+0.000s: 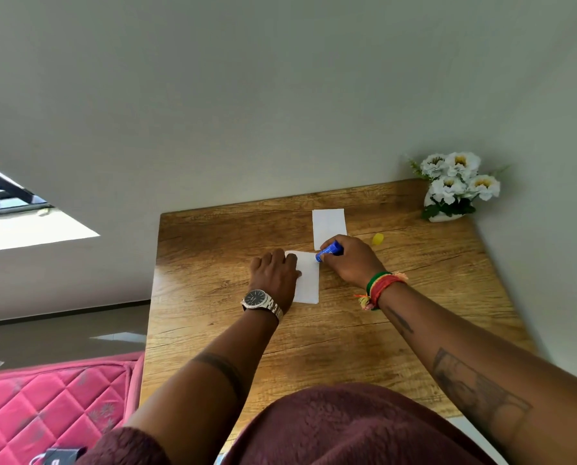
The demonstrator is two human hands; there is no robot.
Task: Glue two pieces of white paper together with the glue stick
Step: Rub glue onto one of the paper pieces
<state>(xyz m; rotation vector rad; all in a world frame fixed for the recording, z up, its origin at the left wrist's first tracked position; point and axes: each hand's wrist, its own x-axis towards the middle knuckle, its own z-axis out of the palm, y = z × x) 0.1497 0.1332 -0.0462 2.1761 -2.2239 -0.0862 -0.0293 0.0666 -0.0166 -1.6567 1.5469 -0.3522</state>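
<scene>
Blue glue stick point(329, 250) gripped in closed right hand point(351, 260), tilted, tip pressed to far right corner of nearer white paper point(309, 280). Paper lay flat near middle of wooden table point(213, 330), pinned along its left side by left hand point(273, 275), palm down, fingers spread flat, grasping nothing. Second white paper point(329, 226) lay just beyond, toward table's far edge, its near end partly hidden behind right hand. Yellow cap point(378, 238) rested on table right of second paper, apart from it. White vase of white flowers point(454, 186) stood at far right corner against wall. Wristwatch point(258, 301) seen on left wrist, coloured thread bands point(379, 286) on right. Pink quilted mattress point(45, 411) beside table's left edge.
</scene>
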